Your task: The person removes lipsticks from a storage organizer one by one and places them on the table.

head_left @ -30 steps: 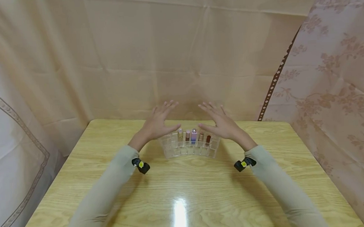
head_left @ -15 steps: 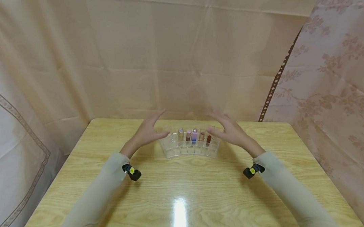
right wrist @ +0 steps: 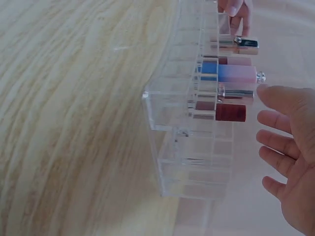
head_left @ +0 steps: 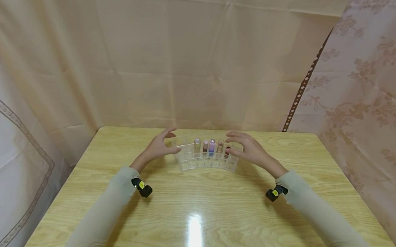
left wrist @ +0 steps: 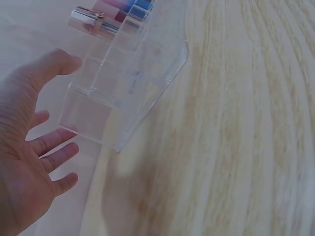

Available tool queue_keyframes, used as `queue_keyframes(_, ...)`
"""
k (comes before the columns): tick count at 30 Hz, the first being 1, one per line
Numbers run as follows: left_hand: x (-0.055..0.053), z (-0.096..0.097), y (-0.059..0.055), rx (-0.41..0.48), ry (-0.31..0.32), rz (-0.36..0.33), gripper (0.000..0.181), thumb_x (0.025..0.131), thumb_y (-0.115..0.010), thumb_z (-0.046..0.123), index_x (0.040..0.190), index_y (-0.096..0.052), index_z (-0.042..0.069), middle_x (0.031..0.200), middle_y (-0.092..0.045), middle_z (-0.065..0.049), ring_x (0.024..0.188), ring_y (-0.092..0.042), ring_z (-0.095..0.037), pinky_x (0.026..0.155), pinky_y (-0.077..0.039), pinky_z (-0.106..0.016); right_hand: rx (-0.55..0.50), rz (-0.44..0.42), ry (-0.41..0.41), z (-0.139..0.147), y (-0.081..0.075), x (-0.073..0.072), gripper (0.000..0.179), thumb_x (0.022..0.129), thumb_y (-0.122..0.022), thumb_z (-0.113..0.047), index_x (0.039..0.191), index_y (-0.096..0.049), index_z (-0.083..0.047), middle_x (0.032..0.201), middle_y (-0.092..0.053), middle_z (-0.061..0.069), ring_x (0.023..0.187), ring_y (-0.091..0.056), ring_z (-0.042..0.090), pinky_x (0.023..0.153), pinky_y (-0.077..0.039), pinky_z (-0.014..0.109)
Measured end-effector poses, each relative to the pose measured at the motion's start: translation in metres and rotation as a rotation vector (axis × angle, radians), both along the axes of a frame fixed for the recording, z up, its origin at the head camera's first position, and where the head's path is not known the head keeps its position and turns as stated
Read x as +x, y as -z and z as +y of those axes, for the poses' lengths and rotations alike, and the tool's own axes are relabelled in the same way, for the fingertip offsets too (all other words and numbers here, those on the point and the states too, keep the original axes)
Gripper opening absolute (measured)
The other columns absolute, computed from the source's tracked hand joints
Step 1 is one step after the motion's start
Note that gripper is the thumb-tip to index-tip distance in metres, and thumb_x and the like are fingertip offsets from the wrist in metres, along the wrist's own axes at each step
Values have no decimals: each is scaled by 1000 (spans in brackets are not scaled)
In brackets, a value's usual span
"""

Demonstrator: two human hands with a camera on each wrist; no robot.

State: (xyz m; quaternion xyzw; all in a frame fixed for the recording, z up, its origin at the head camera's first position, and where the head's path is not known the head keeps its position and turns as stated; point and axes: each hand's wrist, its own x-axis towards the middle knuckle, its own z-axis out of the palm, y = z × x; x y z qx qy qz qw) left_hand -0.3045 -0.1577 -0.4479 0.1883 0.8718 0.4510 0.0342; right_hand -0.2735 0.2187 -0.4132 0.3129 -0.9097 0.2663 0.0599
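Observation:
A clear, curved, tiered lipstick organizer [head_left: 189, 163] stands on the table with several lipsticks in its back row. Among them are a gold-capped lipstick [head_left: 197, 145], a purple-to-blue tube [head_left: 212, 147] with a round top and a dark red lipstick [right wrist: 231, 112]. My left hand [head_left: 156, 146] is at the organizer's left end, thumb in front and fingers behind, loosely bent. At the right end, my right hand [head_left: 249, 147] takes a similar pose, its thumb overlapping the dark red lipstick in the head view. Both wrist views show a gap between palm and plastic.
The wood-grain table [head_left: 201, 197] has a bright light reflection near the front. Behind it hangs a beige curtain [head_left: 195, 64]. Floral cloth [head_left: 376, 93] lines the right side and white cloth [head_left: 13, 157] the left. A black camera is strapped to each wrist.
My hands have moved apart and lowered to either end of the organizer. Their fingers, spread straight before, are now more bent. The organizer and lipsticks stay in place.

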Motion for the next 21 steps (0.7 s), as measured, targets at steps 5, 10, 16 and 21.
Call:
queue_keyframes(5, 0, 1, 5, 47, 5, -36, 80, 84, -84, 23, 151, -43, 9, 146, -54, -22, 138, -49, -40, 113, -38, -61, 7, 18, -7, 2, 4, 0, 31, 94, -74, -21, 120, -72, -3, 144, -59, 18, 136, -52, 40, 110, -42, 59)
queue_keyframes(10, -2, 5, 10, 103, -2, -33, 65, 83, -84, 15, 138, -53, 1, 132, -62, -24, 125, -56, -40, 108, -44, -55, 5, 24, -12, 3, 6, 0, 28, 95, -74, -21, 116, -74, -3, 141, -61, 18, 135, -54, 39, 110, -43, 58)
queue_keyframes(16, -1, 7, 12, 112, -24, -26, 60, 83, -84, 13, 134, -56, -2, 125, -65, -25, 112, -60, -37, 99, -49, -48, 9, 24, -19, 4, 6, 1, 27, 95, -73, -20, 116, -74, -4, 140, -62, 18, 134, -54, 39, 110, -43, 58)
queue_keyframes(21, 3, 8, 13, 132, -19, -24, 60, 82, -85, 14, 133, -57, -2, 123, -65, -26, 110, -62, -37, 96, -52, -47, 20, 13, -19, 5, 6, 1, 28, 95, -73, -19, 117, -74, -2, 139, -63, 19, 134, -54, 39, 110, -43, 58)
